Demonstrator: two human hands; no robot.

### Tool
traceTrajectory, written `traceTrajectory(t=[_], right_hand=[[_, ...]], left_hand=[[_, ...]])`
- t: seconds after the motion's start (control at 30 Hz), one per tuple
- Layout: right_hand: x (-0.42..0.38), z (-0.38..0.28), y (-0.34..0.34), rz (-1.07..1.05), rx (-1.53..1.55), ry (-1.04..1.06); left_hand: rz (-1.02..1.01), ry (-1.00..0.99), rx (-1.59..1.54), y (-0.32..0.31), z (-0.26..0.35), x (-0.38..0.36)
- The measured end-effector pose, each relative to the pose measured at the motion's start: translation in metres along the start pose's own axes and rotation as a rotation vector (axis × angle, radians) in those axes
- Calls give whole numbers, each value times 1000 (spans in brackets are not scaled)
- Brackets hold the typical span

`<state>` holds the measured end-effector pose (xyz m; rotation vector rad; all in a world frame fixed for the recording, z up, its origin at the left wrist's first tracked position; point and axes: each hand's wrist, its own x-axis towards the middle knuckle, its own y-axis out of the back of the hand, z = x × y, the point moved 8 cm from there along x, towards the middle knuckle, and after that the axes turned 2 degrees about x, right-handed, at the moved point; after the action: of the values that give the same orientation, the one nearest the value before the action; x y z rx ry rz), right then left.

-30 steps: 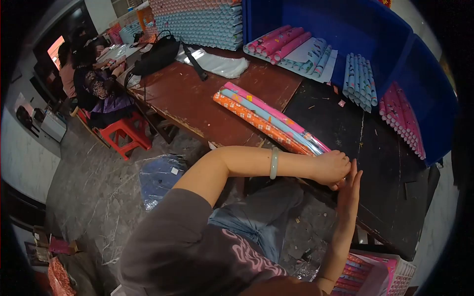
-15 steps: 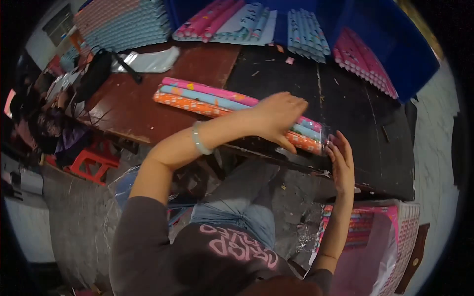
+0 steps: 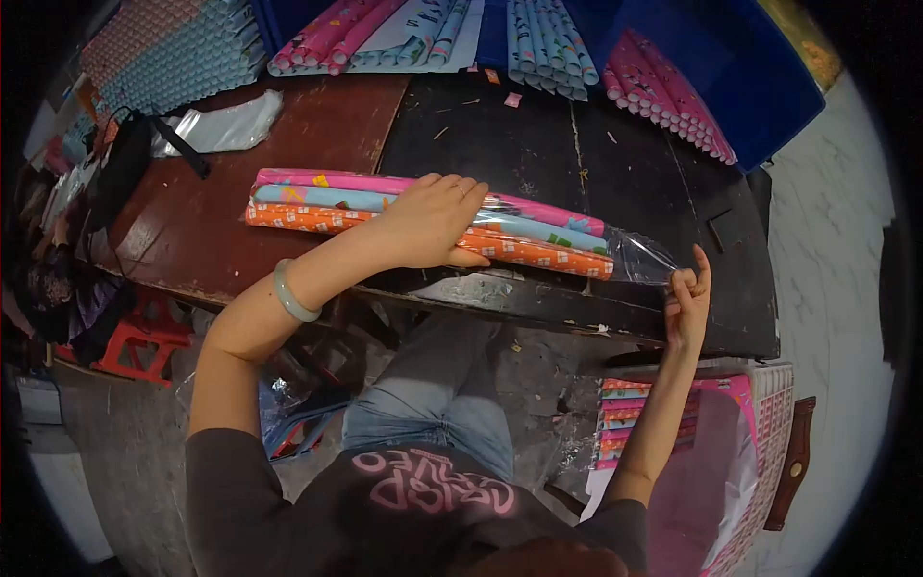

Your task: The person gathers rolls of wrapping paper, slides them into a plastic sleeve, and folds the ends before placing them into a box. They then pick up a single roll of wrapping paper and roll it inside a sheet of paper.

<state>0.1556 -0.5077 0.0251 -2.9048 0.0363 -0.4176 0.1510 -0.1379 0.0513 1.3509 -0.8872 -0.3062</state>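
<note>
Three rolls lie side by side in a clear plastic sleeve near the table's front edge: a pink roll [image 3: 548, 213], a light blue roll [image 3: 538, 231] and an orange patterned roll [image 3: 548, 256]. My left hand [image 3: 433, 219] rests across the middle of the rolls, fingers together over the top and thumb along the front side. At the right, my right hand [image 3: 687, 298] pinches the end of the clear sleeve [image 3: 642, 258], which is stretched out past the roll ends. Its index finger points up.
Stacked rolls [image 3: 173, 58] stand at the back left beside flat clear bags [image 3: 226, 123]. Pink and blue rolls sit by blue bins [image 3: 721, 77] at the back. A lined box [image 3: 692, 471] with rolls is below right; a red stool [image 3: 144, 341] is at left.
My left hand and the rolls have shifted left in view. The sleeve's right end is now pulled out, with my right hand closed on it. The whole view has shifted too.
</note>
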Motion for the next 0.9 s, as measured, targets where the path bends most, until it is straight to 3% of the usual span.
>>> traceTrajectory(t=[0.07, 0.17, 0.2, 0.23, 0.33, 0.37, 0.43, 0.47, 0.53, 0.63, 0.67, 0.73, 0.8, 0.83, 0.9], right_hand=[[-2, -1, 17, 44, 163, 43], [3, 10, 51, 268, 393, -185], [11, 20, 63, 131, 467, -274], [16, 18, 69, 137, 466, -267], [20, 14, 38, -123, 90, -474], [25, 16, 41, -118, 98, -473], [28, 22, 20, -424, -51, -504], [30, 22, 12, -438, -39, -507], [30, 17, -17, -640, -301, -427], [31, 25, -27, -669, -557, -395], [30, 31, -25, -583, -571, -452], [31, 38, -28, -709, -564, -321], [30, 37, -22, -467, -461, -221], [28, 42, -21, -478, -440, -220], [31, 51, 7, -288, -481, -299]], left_hand=[[-51, 18, -32, -6, 7, 14], [-145, 48, -75, -12, 10, 28], [-86, 2, -115, -8, 9, 31], [-28, -48, -155, -4, 9, 32], [-26, -16, -126, 11, -3, 28], [-70, -18, -103, 10, -4, 25], [-112, -8, -97, 2, -4, 21], [-146, 9, -94, -1, -6, 17], [-149, 4, -127, -2, -6, 19], [-86, -18, -125, -3, -7, 17], [-62, -15, -123, -1, -8, 15], [-16, -15, -105, 0, -6, 15], [-19, 2, -77, -5, -7, 15], [32, -5, -37, -6, -6, 16], [63, -10, 18, -6, -4, 16]])
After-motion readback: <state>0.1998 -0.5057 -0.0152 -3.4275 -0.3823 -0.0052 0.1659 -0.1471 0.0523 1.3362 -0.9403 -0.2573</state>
